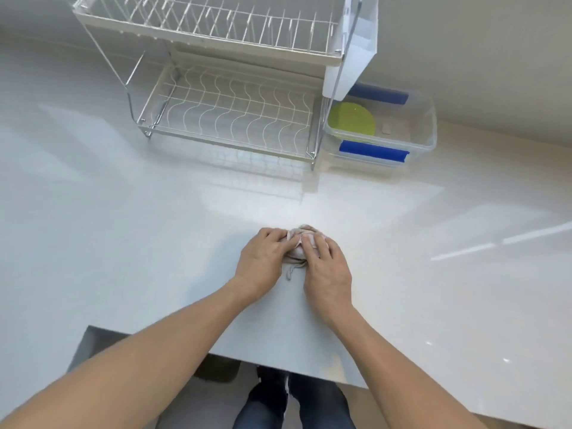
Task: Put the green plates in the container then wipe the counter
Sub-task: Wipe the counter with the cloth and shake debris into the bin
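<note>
Pale, glossy counter (123, 227) fills most of the view, with a light wall behind it and the person's legs visible below its near edge. At the back stands a two-tier white wire dish rack (223, 88), both tiers bare of dishes. Just beside the rack's right end sits a clear plastic container (427, 125) with blue handles (373, 154) on its near and far sides; the green plates (351, 120) lie flat inside it, toward the side nearest the rack. Well in front of the rack, near the counter's front edge, a small bunched pinkish-grey cloth (301, 243) rests on the surface. Both hands are on it: the left hand (263, 261) presses on the cloth's left side with its fingers bent over the fabric, and the right hand (328, 267) lies across its right side, fingers spread and laid flatter on top. A thin loop of the cloth trails out between the two hands toward the person.
</note>
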